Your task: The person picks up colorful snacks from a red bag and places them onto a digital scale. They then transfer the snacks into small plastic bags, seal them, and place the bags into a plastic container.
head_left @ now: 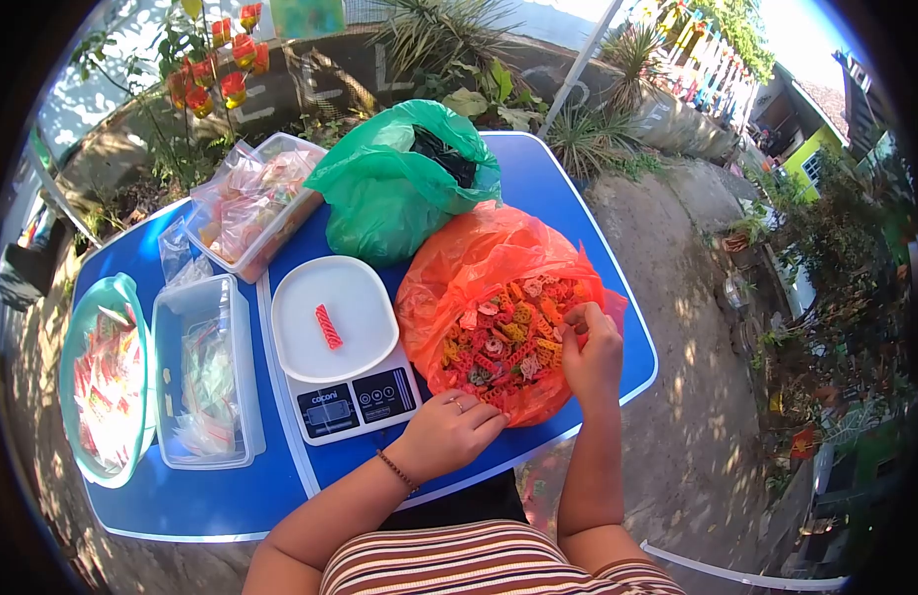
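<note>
Snack pieces (508, 337), axes mixed: 9 o'clock from right hand (595, 349), nearer; fingers curled, hold unclear. Left hand (447, 433): fingers bent against red bag (449, 273), grip unclear.

Scale (358, 401) reads "coconi"; wall (325, 87) shows "E", "L".

One view was examined: a head-worn camera above the near edge of the blue table (538, 178), facing forward and steeply down. The wearer's striped shirt (449, 560) fills the bottom centre, close beneath the lens. Coverage is wide, with straight lines bowed and the frame's corners black. The surface lies left of centre at near range, its near edge rising toward the right. Beyond the far edge the view reaches a low wall (330, 69); beyond the right edge, the ground (667, 297).
</note>
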The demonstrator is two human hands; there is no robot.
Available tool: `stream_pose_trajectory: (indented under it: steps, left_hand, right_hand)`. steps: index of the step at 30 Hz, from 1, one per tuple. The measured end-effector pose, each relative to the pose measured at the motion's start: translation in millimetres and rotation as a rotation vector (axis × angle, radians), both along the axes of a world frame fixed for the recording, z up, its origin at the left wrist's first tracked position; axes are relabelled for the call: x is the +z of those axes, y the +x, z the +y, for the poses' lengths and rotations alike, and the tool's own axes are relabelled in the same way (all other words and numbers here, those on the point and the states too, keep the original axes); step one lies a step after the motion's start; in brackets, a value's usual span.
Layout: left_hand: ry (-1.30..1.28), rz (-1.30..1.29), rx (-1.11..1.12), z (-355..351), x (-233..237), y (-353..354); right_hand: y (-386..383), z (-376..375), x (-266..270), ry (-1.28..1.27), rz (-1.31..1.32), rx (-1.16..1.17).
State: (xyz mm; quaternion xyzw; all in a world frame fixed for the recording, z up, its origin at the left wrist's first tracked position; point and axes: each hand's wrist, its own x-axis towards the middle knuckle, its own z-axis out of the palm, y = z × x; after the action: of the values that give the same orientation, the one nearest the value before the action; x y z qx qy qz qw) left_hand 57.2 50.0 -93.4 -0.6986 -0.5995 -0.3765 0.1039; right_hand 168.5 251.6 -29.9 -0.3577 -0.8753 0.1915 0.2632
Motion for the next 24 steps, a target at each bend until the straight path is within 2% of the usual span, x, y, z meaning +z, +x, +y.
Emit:
stream_pose_trajectory:
  steps: [2,5,8,20,24]
  left_hand:
    - [-0.008,0.006,-0.004,0.0,-0.2,-0.3]
    - [-0.022,0.011,-0.005,-0.2,-0.6,-0.2]
    - [-0.021,0.009,-0.005,-0.2,-0.8,0.2]
    - [0.011,-0.024,-0.002,0.5,0.6,0.5]
    - [0.057,-0.044,0.028,0.2,7.3,-0.1]
  right_hand:
    - [-2.0,-2.3,3.4,-0.238,0.099,-0.006]
    - [-0.9,-6.3,6.9,-0.303,0.131,0.218]
    - [-0.4,-4.3,-0.5,0.080,-0.133,0.462]
    - [-0.1,-13.1,-6.6,0.210,-0.371,0.392]
    - [-1.9,-17.7,-6.4,0.230,-0.192,0.355]
